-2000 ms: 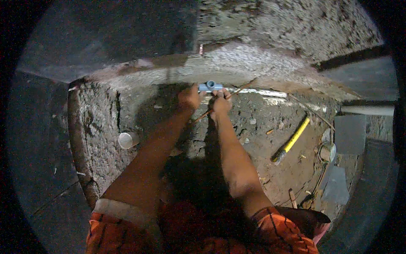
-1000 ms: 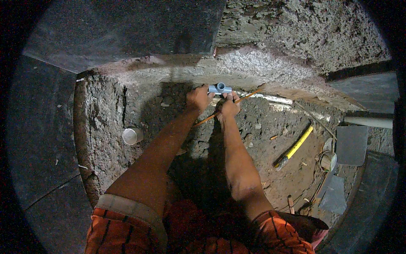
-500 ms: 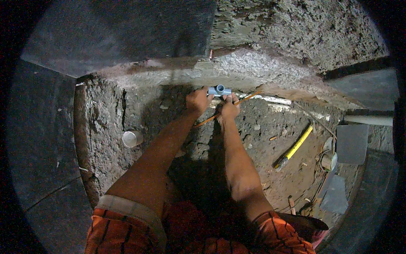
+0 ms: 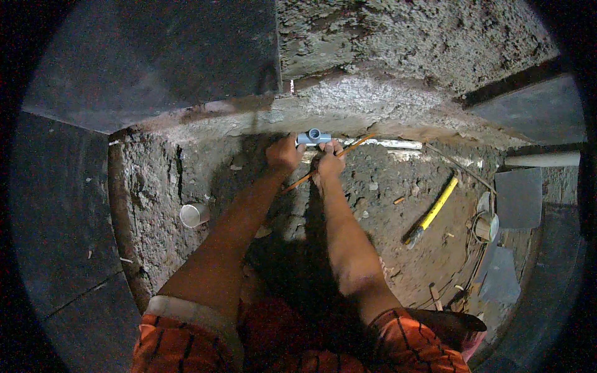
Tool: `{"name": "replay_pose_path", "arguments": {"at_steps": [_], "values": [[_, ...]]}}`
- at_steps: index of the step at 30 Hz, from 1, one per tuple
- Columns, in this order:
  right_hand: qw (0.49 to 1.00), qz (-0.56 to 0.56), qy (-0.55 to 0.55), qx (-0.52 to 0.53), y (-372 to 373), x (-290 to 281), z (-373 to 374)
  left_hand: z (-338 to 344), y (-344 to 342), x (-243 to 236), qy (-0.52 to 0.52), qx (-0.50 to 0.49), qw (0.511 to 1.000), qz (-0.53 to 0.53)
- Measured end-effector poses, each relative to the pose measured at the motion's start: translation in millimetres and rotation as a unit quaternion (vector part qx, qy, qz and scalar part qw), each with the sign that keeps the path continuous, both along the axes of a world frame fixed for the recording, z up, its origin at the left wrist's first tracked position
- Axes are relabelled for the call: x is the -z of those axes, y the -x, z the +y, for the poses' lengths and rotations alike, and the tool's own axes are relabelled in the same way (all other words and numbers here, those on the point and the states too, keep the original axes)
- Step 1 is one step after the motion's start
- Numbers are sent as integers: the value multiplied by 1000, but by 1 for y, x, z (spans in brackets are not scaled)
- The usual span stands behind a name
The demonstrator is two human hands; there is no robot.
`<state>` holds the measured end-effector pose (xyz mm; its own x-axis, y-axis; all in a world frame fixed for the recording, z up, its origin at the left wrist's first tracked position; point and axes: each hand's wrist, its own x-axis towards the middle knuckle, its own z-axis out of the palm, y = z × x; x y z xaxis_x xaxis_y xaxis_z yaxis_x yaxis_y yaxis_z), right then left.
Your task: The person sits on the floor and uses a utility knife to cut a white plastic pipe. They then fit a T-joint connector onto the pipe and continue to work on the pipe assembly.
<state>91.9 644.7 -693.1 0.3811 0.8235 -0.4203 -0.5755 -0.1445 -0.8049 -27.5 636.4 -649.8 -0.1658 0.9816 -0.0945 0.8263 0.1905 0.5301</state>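
A grey-blue pipe tee [image 4: 314, 137] lies in line with a white pipe [image 4: 398, 144] along the foot of the wall, its round opening facing up. My left hand [image 4: 285, 153] is closed on the tee's left end. The fingers of my right hand [image 4: 329, 160] pinch its right end from below. A thin orange strip [image 4: 359, 144] runs slantwise past my right hand, partly covered by it; whether that hand touches it, I cannot tell. How far the tee sits on the pipe is hidden by my fingers.
On the rough dirt floor at the right lies a yellow-and-black tool handle [image 4: 439, 204]. A white open pipe end [image 4: 194, 215] stands up at the left. Further right are a small cup [image 4: 485, 227], a grey tile [image 4: 518, 198] and scraps. Dark tiles [image 4: 68, 199] border the left side.
The whole view has shifted slightly. Both hands keep hold of the tee, which has hardly moved relative to the wall and the white pipe.
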Motion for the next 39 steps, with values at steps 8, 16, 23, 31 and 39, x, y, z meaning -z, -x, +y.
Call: {"name": "replay_pose_path", "arguments": {"at_steps": [8, 16, 23, 31, 39], "values": [[998, -34, 43, -23, 13, -10, -6, -10, 13, 2, -2, 5, 998, 61], [980, -176, 79, -52, 22, 25, -12, -16, 46, 22, 26, 158, 972, 174], [973, 168, -149, 54, 53, 60, 10, -2, 40, 48, -34, -17, 996, 76], [989, -75, -63, 113, 58, 69, 13, -5, 43, 24, -71, 55, 994, 61], [976, -210, -13, 56, 41, 59, 3, -4, 39, 26, -61, 27, 997, 36]]}}
